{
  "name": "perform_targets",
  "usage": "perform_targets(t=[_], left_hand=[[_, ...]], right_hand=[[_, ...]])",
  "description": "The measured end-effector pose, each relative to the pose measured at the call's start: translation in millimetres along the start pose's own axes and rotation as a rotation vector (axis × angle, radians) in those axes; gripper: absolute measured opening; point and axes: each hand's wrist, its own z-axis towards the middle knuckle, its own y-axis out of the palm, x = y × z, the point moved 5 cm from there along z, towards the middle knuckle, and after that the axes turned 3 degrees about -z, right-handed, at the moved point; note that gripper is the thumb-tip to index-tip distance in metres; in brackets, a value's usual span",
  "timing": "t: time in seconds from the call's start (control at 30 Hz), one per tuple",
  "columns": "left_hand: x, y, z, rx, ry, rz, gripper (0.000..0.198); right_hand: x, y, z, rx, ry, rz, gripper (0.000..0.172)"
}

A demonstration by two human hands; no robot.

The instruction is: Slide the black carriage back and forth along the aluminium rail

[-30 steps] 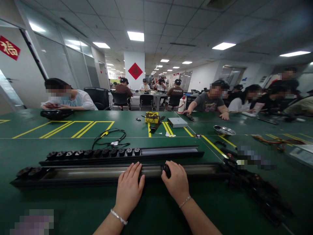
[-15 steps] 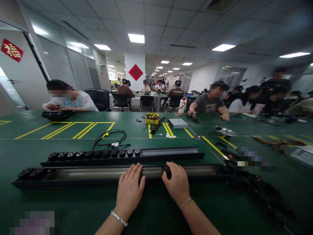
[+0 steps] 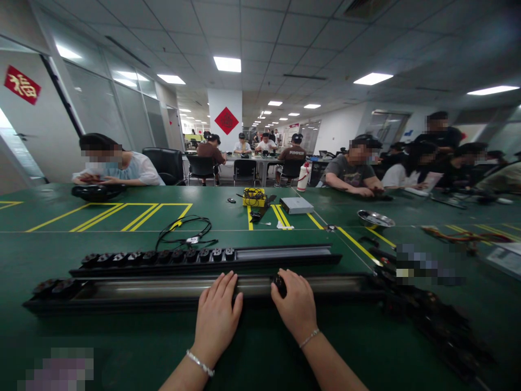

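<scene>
A long black track (image 3: 134,290) with a metallic channel lies crosswise in front of me. My left hand (image 3: 217,309) rests flat across its middle, fingers stretched and thumb apart. My right hand (image 3: 295,301) is closed round a small black socket module (image 3: 279,282) at the track, right of centre; the fingers hide much of it. Two similar black modules (image 3: 55,288) sit at the track's left end. Behind it, a second black track (image 3: 285,253) carries a row of several such modules (image 3: 163,256) on its left part.
Loose black modules (image 3: 439,326) lie heaped at right. Farther back are a black cable (image 3: 183,220), a yellow box (image 3: 253,197), a grey box (image 3: 297,205) and a metal bowl (image 3: 375,219). Co-workers sit across the green table (image 3: 130,342) at left and right.
My hands and both tracks stay practically in place. The co-worker across at right has brought both hands together and the dark object farther right. A person standing behind has shifted left.
</scene>
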Motion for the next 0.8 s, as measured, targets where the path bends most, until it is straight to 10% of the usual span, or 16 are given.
perform_targets(t=[0.8], left_hand=[[0.1,2.6,-0.6,-0.015,0.002,0.019,0.041]], right_hand=[[1.3,1.2,1.3,0.009,0.01,-0.003,0.027]])
